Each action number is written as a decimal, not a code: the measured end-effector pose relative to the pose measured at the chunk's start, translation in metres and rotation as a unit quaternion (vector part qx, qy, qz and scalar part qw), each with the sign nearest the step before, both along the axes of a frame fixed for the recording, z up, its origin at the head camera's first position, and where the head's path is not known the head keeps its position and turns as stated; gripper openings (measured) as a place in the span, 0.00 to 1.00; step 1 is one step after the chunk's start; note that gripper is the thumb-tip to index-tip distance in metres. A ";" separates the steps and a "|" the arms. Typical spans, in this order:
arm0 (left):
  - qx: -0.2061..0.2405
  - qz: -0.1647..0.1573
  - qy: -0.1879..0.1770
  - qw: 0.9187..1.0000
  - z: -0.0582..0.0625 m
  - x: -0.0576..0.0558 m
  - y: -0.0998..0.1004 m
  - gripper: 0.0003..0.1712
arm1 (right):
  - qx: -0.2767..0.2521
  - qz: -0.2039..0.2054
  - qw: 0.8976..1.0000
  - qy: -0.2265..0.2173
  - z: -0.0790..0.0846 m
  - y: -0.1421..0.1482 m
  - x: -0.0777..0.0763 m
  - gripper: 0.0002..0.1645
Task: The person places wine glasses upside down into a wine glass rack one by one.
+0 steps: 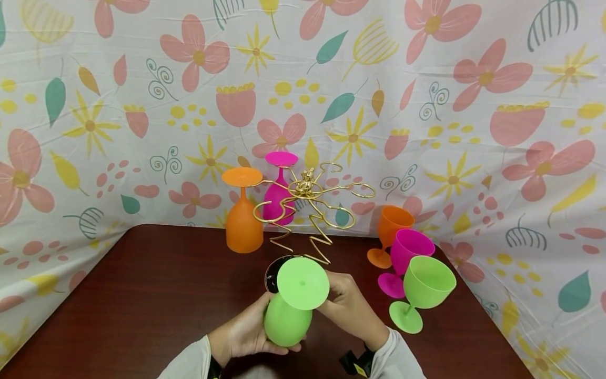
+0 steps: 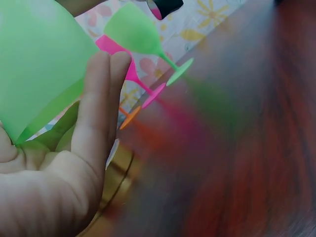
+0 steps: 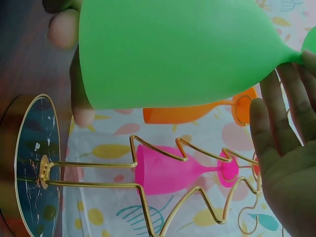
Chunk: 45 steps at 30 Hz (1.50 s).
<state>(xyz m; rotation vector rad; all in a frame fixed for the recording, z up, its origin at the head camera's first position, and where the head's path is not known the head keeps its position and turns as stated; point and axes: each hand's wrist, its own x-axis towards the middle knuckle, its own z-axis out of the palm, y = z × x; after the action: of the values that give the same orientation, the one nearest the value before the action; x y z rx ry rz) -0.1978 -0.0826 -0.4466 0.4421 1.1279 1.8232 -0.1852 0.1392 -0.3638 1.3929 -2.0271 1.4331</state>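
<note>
A light green goblet (image 1: 288, 317) is upside down between my two hands, foot uppermost. My left hand (image 1: 246, 330) holds its bowl near the rim from the left and below. At the stem, just under the foot, is my right hand (image 1: 354, 305), its thumb against the stem in the right wrist view; the foot hides part of this grip from above. Just beyond stands a gold wire rack (image 1: 306, 192) with a round, dark marbled base (image 3: 37, 163). An orange goblet (image 1: 244, 223) and a magenta goblet (image 1: 279, 202) hang inverted on its left and rear loops.
To the right, another orange goblet (image 1: 395, 225), another magenta goblet (image 1: 412, 250) and another green goblet (image 1: 430, 284) stand upright in a row. They are on the dark wooden table (image 1: 123, 305). A flower-print cloth (image 1: 303, 68) hangs behind the table and along its sides.
</note>
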 end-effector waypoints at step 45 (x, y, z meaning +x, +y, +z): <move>-0.142 0.331 0.543 0.758 0.068 0.018 0.017 0.21 | -0.002 -0.087 0.995 -0.052 0.002 0.000 0.001 0.22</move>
<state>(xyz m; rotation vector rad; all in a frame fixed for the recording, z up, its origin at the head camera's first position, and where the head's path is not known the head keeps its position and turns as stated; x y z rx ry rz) -0.1796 -0.0655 -0.3787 1.0967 2.5924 1.8772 -0.1846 0.1391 -0.3621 1.1291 -2.1498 1.4601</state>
